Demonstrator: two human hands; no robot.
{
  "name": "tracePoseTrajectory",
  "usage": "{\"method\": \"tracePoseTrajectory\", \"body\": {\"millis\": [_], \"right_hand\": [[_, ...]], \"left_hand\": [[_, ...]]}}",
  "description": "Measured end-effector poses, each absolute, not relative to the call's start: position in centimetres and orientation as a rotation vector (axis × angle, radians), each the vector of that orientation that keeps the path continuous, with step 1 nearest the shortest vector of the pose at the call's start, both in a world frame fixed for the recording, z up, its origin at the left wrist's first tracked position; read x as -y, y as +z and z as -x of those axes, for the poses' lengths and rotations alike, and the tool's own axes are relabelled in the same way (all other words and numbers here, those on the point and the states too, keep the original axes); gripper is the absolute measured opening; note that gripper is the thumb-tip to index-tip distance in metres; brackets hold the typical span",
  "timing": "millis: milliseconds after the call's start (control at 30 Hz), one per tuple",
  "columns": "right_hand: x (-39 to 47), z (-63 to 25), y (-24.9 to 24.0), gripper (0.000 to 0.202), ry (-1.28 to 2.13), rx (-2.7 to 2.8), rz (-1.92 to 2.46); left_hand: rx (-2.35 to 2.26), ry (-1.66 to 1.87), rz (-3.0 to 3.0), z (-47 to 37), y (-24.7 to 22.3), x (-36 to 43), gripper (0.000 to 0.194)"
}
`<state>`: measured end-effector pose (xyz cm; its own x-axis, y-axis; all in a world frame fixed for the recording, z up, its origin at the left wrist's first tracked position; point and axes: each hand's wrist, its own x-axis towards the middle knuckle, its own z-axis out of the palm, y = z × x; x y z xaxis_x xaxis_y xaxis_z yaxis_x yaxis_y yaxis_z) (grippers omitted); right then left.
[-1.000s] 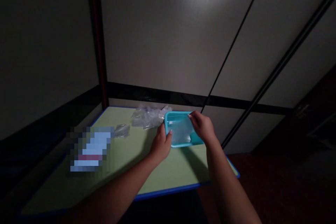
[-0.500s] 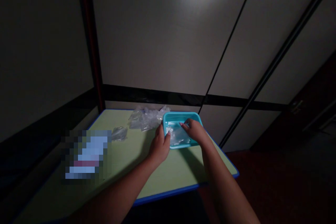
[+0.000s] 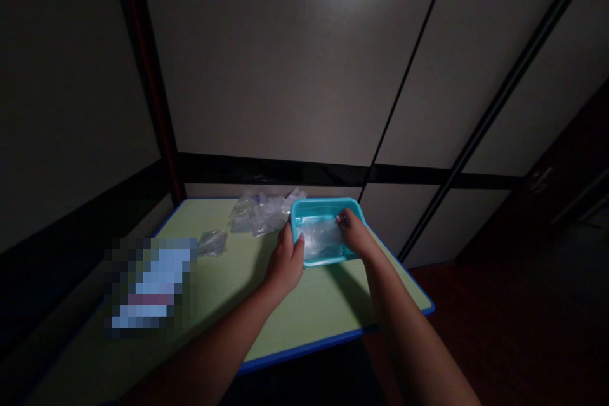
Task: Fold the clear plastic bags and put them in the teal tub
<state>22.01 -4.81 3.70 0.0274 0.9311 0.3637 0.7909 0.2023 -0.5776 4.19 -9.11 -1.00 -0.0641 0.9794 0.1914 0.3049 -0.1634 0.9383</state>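
Has just drawn the right hand (image 3: pixel 356 233) from over the middle of the turquoise rectangular plastic tray (image 3: pixel 326 202) towards its right end. Seems to have spread the thin, clear plastic piece (image 3: pixel 321 240) more fully inside the tray, probably leaving it flatter and less bunched.

Grips the tray's left end with the left hand (image 3: pixel 285 260), fingers closed around the outside, thumb over the rim. Keeps the right fingers bent and nearly together at the plastic piece's right edge; cannot tell whether pinching or only touching.

Holds the tray with its opening up and tipped somewhat towards the body, its long axis running left to right. Appears to hold it above the yellow-green, blue-edged tabletop (image 3: pixel 304 317). Has the plastic piece's long axis running roughly the same way, from the left thumb to the right fingertips.

Just left of the tray, at the back: a heap of crumpled clear plastic bags (image 3: pixel 269 214). Farther left: a small, flat clear packet (image 3: pixel 212 243). Farthest left and nearer the body: a pale blue, pixelated item (image 3: pixel 157 276), too obscured to identify.
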Motion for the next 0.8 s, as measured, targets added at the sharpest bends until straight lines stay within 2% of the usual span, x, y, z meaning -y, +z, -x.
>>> {"method": "tracePoseTrajectory", "body": {"millis": [200, 400, 600, 700, 800], "right_hand": [[5.1, -21.5, 4.1, 0.015, 0.362, 1.828, 1.715], [5.5, -21.3, 4.6, 0.022, 0.286, 1.963, 1.864], [6.0, -21.8, 4.6, 0.040, 0.151, 2.046, 1.675], [6.5, -21.8, 5.5, 0.037, 0.020, 2.099, 1.535], [7.0, -21.9, 6.8, 0.019, 0.072, 2.185, 1.529]], "left_hand": [[-1.376, 1.248, -1.495, -4.3, -0.7, 9.5, 0.056], [-1.355, 1.250, -1.485, -4.3, -0.2, 9.9, 0.056], [-1.356, 1.255, -1.486, -4.3, -0.1, 9.8, 0.055], [-1.338, 1.254, -1.480, -4.3, -0.1, 9.8, 0.055], [-1.342, 1.254, -1.469, -4.3, -0.2, 9.8, 0.055]]}}
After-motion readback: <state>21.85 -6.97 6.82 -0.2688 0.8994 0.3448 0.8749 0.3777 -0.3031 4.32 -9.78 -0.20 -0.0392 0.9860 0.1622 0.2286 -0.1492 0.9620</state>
